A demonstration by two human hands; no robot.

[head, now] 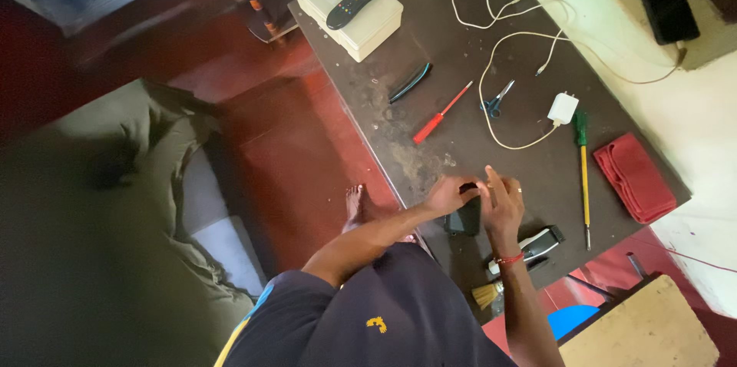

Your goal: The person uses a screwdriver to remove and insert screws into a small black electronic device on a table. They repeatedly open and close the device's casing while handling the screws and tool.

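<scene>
Both hands are on a small black phone (464, 219) right at the table's (430, 44) near edge, its long axis running roughly across the table from that edge. The left hand (451, 195) pinches its top end; the right hand (503, 202) has open fingers against its side. Hair trimmer (537, 245) just beside, red screwdriver (441, 114) farther in.

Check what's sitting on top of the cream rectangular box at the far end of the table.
A black remote control lies diagonally across the lid of the cream rectangular box. Nothing else rests on it. The box is closed, so its contents are hidden.
</scene>
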